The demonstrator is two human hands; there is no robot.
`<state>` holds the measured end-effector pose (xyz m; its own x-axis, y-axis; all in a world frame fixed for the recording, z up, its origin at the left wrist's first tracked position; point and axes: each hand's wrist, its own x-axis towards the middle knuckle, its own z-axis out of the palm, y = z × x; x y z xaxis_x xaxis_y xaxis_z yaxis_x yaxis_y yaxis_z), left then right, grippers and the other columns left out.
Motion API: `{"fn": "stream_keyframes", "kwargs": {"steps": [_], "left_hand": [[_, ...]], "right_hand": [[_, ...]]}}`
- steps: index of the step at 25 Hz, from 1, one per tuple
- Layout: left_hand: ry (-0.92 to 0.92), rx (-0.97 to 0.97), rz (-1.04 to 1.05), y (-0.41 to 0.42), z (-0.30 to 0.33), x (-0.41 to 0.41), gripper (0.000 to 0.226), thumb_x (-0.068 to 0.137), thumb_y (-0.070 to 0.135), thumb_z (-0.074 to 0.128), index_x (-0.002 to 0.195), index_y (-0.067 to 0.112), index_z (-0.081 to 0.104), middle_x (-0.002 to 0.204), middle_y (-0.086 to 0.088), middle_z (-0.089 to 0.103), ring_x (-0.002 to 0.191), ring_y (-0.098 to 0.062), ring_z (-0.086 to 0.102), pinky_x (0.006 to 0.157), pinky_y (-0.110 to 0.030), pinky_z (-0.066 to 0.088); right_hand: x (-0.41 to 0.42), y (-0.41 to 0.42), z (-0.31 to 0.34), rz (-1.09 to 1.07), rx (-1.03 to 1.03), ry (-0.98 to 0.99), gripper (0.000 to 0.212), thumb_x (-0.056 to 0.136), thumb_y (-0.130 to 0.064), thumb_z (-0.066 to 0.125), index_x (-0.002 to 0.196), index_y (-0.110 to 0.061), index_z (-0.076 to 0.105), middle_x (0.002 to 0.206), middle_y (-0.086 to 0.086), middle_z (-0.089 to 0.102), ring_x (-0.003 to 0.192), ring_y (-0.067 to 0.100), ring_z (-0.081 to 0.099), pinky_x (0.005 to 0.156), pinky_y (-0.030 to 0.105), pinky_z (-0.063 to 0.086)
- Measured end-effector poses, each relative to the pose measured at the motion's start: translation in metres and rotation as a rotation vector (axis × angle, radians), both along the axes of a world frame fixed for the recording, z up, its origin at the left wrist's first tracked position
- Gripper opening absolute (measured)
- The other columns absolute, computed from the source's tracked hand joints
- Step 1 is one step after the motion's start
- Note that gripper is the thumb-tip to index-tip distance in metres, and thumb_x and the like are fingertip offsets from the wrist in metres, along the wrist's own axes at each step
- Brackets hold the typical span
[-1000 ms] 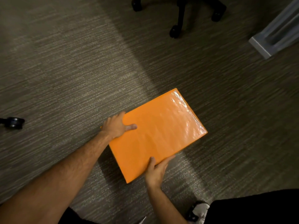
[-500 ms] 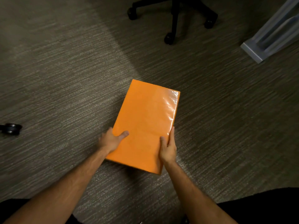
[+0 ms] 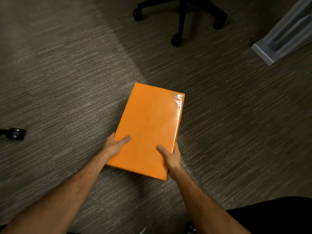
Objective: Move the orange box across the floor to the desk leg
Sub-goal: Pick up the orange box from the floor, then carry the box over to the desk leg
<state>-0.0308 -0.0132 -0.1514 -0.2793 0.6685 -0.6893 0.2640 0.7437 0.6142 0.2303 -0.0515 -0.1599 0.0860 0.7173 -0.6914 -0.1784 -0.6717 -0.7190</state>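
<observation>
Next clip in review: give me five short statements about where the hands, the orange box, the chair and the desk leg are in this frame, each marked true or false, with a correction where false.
1. Both hands grip the orange box at its near end. True: the left hand is on its left edge, the right hand on its right edge.
2. The box already touches the desk leg. False: bare carpet lies between them; the leg is far up and to the right.
3. A black office chair base stands beyond the box. True.
4. The box lid is open. False: the box is closed, its glossy top face unbroken.
5. A lone black caster sits at the right edge. False: it sits at the left edge.
</observation>
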Motion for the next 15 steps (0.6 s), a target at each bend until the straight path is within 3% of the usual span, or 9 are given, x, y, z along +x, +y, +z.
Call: {"fn": "stream_keyframes", "kwargs": {"steps": [2,4,8,15], "left_hand": [[-0.014,0.024,0.041,-0.001,0.039,0.005,0.062,0.073,0.051,0.082,0.124,0.023,0.060,0.112,-0.002,0.068,0.099,-0.025,0.065,0.087,-0.042,0.052],[-0.043,0.064,0.099,-0.003,0.098,0.012,0.064,0.066,0.058,0.082,0.118,0.029,0.060,0.106,0.003,0.069,0.095,-0.020,0.066,0.082,-0.039,0.052],[-0.093,0.135,0.131,-0.006,0.235,0.030,0.071,0.056,0.069,0.078,0.116,0.035,0.059,0.100,0.015,0.067,0.089,-0.008,0.064,0.075,-0.032,0.050],[-0.065,0.071,0.039,-0.026,0.515,0.078,0.070,0.070,0.061,0.079,0.128,0.025,0.060,0.113,0.002,0.068,0.100,-0.022,0.065,0.088,-0.044,0.052]], "right_hand": [[0.008,0.007,0.035,0.041,0.048,-0.015,0.082,0.064,-0.027,0.093,0.136,-0.031,0.053,0.111,-0.003,0.076,0.093,0.012,0.075,0.067,0.024,0.061],[0.020,0.019,0.091,0.077,0.082,-0.024,0.081,0.063,-0.033,0.095,0.133,-0.038,0.054,0.107,-0.012,0.077,0.094,0.008,0.074,0.068,0.022,0.061],[0.040,0.032,0.230,0.121,0.103,-0.024,0.095,0.055,-0.048,0.097,0.137,-0.039,0.051,0.116,-0.009,0.075,0.102,0.013,0.074,0.082,0.038,0.062],[0.088,-0.009,0.513,0.047,0.057,-0.017,0.094,0.058,-0.047,0.097,0.139,-0.040,0.051,0.121,-0.004,0.074,0.105,0.019,0.074,0.085,0.046,0.061]]}}
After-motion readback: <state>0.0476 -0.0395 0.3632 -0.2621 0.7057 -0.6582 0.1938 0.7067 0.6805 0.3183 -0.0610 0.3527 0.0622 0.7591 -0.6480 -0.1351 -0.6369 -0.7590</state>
